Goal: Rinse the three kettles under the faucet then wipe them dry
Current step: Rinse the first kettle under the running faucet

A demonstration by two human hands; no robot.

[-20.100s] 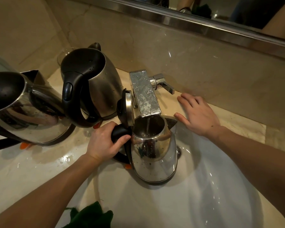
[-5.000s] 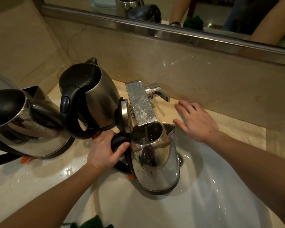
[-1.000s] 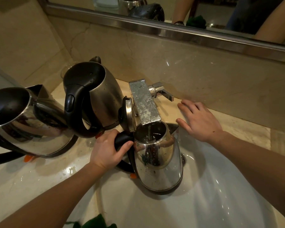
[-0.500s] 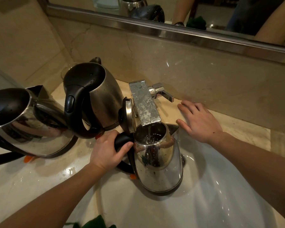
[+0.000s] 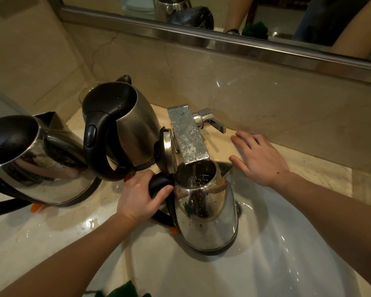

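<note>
Under the faucet, in the sink, the open kettle is held upright, lid tipped back, a thin stream falling into its mouth. Your left hand grips its black handle. Your right hand lies flat, fingers straight, on the counter just beside it. Second kettle and third kettle stand on the counter to the left, lids shut.

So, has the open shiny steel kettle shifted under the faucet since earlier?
No. The open shiny steel kettle keeps its mouth directly under the square chrome faucet, as before.
</note>
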